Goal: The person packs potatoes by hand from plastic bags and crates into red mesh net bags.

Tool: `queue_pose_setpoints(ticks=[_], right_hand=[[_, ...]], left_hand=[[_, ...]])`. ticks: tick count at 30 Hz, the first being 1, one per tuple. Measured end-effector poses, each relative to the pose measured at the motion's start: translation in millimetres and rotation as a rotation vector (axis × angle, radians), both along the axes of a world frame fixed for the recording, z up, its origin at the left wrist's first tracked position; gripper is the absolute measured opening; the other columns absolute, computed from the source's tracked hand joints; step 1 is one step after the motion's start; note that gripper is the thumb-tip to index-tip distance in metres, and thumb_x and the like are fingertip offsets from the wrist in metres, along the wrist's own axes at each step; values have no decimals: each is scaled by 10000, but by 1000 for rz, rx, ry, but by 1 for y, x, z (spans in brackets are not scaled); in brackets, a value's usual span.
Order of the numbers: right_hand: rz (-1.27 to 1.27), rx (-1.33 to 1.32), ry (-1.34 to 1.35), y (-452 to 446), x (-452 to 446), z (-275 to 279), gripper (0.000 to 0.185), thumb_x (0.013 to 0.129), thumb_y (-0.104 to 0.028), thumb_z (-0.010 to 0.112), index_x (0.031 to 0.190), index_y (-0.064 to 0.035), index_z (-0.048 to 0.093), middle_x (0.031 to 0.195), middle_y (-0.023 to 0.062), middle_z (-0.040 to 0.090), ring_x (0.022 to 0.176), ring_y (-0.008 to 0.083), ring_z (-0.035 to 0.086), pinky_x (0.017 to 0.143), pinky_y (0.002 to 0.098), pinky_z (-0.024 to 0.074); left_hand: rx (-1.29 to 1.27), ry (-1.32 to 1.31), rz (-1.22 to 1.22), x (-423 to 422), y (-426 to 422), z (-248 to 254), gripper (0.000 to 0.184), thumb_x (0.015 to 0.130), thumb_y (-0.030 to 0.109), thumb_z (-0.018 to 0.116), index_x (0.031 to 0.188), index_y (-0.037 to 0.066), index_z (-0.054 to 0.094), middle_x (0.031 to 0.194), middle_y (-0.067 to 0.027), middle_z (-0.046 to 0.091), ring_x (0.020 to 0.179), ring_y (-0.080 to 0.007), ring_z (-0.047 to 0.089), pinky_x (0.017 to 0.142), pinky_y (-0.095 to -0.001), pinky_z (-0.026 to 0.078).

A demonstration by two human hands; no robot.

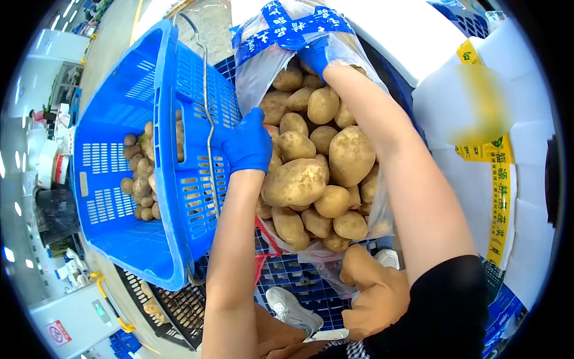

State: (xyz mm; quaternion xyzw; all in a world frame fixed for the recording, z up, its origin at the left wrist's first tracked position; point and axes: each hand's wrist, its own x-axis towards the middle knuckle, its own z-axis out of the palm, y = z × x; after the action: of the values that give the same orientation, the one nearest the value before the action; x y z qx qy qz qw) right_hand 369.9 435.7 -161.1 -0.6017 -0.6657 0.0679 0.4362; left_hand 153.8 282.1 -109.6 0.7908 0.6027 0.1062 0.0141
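Observation:
A clear plastic bag point(254, 81) full of potatoes point(297, 182) lies open in front of me, with blue printed tape point(293, 29) across its far end. My left hand point(248, 143), in a blue glove, is closed at the bag's left edge, beside the blue basket point(173, 149); it appears to grip the plastic. My right hand point(315, 55), also gloved, reaches to the far end of the bag, just below the tape. Plastic and the hand's own angle hide its fingers. Smaller potatoes point(142, 179) lie inside the basket, which is tipped on its side with a metal handle.
Beneath the bag is a blue slatted pallet point(281, 275). A black crate point(179, 308) with potatoes stands at lower left. White foam boxes point(526, 119) with yellow tape point(502, 203) stand on the right. My shoes point(293, 308) are close to the bag's near end.

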Motion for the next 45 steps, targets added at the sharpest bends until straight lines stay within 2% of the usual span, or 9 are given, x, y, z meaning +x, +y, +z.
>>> queue_pose_setpoints(ticks=[5, 9, 18, 25, 29, 33, 37, 39, 45], right_hand=[[-41, -22, 93, -1, -6, -4, 296, 822, -237, 566, 1084, -102, 598, 1155, 149, 575, 1073, 291, 531, 931, 384, 410], [216, -101, -339, -66, 1, 32, 443, 755, -220, 647, 1170, -101, 545, 1172, 152, 560, 1092, 291, 520, 946, 368, 404], [726, -544, 1646, -178, 26, 55, 620, 761, -182, 672, 1298, -22, 406, 1208, 98, 518, 1141, 195, 497, 972, 331, 418], [955, -324, 1073, -209, -7, 110, 736, 721, -180, 694, 1353, -31, 345, 1278, 91, 474, 1176, 193, 471, 996, 325, 392], [934, -457, 1194, -221, -14, 114, 663, 748, -81, 634, 1349, -36, 358, 1249, 68, 497, 1148, 181, 483, 992, 306, 383], [788, -565, 1257, -230, -5, 94, 563, 867, -131, 501, 1380, -36, 291, 1270, 95, 486, 1147, 207, 488, 985, 316, 393], [861, -601, 1086, -234, -10, 120, 858, 779, -490, 583, 1401, -22, 221, 1385, 182, 340, 1246, 345, 390, 1029, 456, 351], [1357, -664, 954, -244, -74, 193, 710, 863, -423, 502, 1391, -17, 258, 1352, 161, 394, 1230, 281, 413, 1025, 375, 353], [1334, -765, 345, -252, -261, 305, 588, 881, -359, 506, 1322, 10, 380, 1325, 192, 427, 1189, 268, 465, 975, 349, 409]], left_hand=[[-14, 4, 84, 2, 10, 2, 123, 790, 132, 539, 901, 139, 589, 818, -176, 634, 753, -370, 615, 634, -454, 472], [-113, -52, 95, -8, 9, -4, 158, 794, 153, 541, 933, 115, 606, 854, -169, 644, 780, -363, 624, 671, -446, 482], [-120, -326, 157, 2, -37, 2, 166, 827, 237, 573, 922, 104, 601, 822, -143, 649, 773, -334, 624, 667, -427, 479], [-310, -980, -18, -4, -83, 20, 192, 829, 235, 601, 944, 81, 600, 807, -153, 639, 728, -277, 633, 660, -369, 488], [-413, -688, -174, -15, -130, 71, 143, 841, 123, 574, 970, 63, 595, 807, -127, 633, 743, -230, 634, 647, -339, 491], [-503, -344, -487, -57, -181, 94, 203, 839, 286, 554, 916, 105, 602, 809, -152, 623, 741, -372, 601, 598, -437, 482], [-583, -452, -102, -118, -225, 78, 262, 829, 317, 543, 947, 96, 618, 848, -178, 627, 766, -347, 609, 662, -428, 484], [-612, -616, 70, -151, -250, 50, 275, 824, 312, 551, 964, 87, 624, 858, -181, 632, 781, -321, 617, 694, -408, 485], [-742, -1132, 295, -169, -303, -6, 268, 824, 251, 583, 998, 51, 628, 907, -124, 660, 841, -209, 629, 769, -327, 478]])
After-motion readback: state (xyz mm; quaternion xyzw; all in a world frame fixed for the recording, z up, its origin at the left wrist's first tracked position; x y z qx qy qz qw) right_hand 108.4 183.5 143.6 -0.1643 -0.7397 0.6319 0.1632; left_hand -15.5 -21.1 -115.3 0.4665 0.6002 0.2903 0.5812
